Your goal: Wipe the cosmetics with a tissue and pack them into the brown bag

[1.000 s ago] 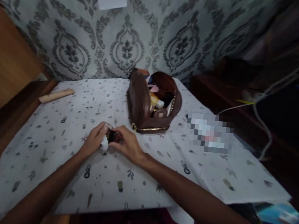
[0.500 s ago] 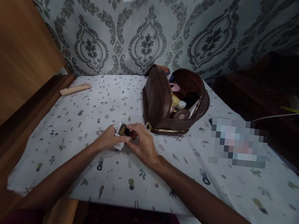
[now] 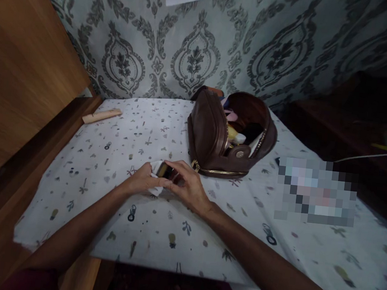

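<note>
My left hand [image 3: 141, 179] is closed around a crumpled white cloth or tissue [image 3: 156, 190], its thumb stretched toward the right hand. Between both hands is a small dark, shiny item [image 3: 165, 170] with a gold-toned face; its exact kind cannot be made out. My right hand [image 3: 190, 188] grips this item from the right, fingers over its far side and thumb close to the left thumb. The cloth lies against its left end. Just beyond the right hand stands a brown leather toiletry bag [image 3: 206, 128], unzipped, with a yellow item and a white cap [image 3: 239, 139] inside.
A patterned white cloth [image 3: 102, 218] covers the table. At the back left lies a light tan flat strip [image 3: 102, 116]. A blurred-out phone-like object [image 3: 316, 190] rests on the right. A wooden panel [image 3: 30, 54] borders the left, and a patterned curtain [image 3: 195, 62] hangs behind.
The view has shifted slightly, so everything sits a little farther right. The dark item is tilted a bit differently between my hands; both hands keep their hold.
</note>
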A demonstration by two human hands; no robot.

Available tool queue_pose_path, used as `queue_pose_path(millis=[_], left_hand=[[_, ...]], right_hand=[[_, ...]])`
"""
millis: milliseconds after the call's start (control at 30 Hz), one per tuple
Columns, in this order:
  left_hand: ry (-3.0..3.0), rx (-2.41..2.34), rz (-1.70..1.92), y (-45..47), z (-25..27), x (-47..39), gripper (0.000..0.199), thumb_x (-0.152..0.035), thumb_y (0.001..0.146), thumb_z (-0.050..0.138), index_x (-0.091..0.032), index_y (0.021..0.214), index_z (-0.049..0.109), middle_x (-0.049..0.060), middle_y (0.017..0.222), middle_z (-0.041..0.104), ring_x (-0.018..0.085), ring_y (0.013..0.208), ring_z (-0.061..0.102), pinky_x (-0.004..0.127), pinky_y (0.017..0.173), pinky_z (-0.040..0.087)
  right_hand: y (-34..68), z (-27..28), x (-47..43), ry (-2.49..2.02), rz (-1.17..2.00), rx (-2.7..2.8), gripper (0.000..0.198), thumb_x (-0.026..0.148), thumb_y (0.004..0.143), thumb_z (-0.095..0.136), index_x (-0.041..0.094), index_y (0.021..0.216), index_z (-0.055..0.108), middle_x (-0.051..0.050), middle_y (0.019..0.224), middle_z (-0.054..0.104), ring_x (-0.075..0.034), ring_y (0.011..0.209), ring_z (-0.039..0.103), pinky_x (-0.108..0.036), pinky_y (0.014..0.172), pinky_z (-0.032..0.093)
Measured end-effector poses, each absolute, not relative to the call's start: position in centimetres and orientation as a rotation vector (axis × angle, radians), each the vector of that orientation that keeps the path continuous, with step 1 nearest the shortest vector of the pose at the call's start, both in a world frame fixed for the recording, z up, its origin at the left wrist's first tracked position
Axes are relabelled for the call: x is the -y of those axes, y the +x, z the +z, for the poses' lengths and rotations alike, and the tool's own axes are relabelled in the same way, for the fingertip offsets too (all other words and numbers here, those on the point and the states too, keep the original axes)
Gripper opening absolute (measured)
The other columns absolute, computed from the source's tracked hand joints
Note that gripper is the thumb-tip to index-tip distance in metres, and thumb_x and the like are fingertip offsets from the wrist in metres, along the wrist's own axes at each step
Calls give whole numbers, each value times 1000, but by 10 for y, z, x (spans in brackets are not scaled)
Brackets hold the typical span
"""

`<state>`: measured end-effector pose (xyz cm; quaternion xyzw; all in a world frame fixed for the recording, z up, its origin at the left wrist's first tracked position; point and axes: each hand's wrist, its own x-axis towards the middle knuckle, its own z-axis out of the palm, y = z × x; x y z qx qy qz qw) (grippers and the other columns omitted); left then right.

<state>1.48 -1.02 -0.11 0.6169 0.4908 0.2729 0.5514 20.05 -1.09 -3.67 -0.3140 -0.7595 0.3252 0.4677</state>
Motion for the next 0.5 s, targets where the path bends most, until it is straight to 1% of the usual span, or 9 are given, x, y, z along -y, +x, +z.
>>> queue_pose_path(millis=[100, 200, 333, 500], left_hand=[[1440, -1231, 622, 13, -4, 9, 44, -53, 65, 78, -16, 65, 54, -5, 56, 43, 8, 52, 40, 20, 46, 31], [1446, -1220, 588, 14, -4, 9, 46, -55, 65, 77, -17, 64, 50, -5, 56, 41, 8, 52, 39, 21, 46, 28], [1428, -1295, 582, 13, -4, 10, 49, -60, 64, 75, -19, 66, 48, -6, 56, 38, 9, 52, 38, 22, 45, 27], [1380, -1371, 612, 9, -10, 11, 54, -66, 63, 74, -21, 70, 45, -6, 59, 39, 10, 55, 40, 22, 45, 27]], right_hand=[[200, -39, 12, -761, 714, 1864, 45, 23, 90, 64, 29, 135, 56, -6, 108, 62, -17, 82, 61, -32, 74, 54], [200, -39, 14, -739, 640, 1883, 49, 15, 90, 60, 30, 136, 54, -6, 111, 60, -16, 82, 60, -30, 72, 55], [200, -35, 15, -750, 610, 1897, 47, 18, 90, 62, 29, 136, 54, -6, 109, 60, -16, 84, 61, -30, 73, 55], [201, -32, 14, -743, 699, 1897, 46, 28, 90, 66, 28, 135, 55, -7, 110, 62, -18, 88, 63, -32, 75, 56]])
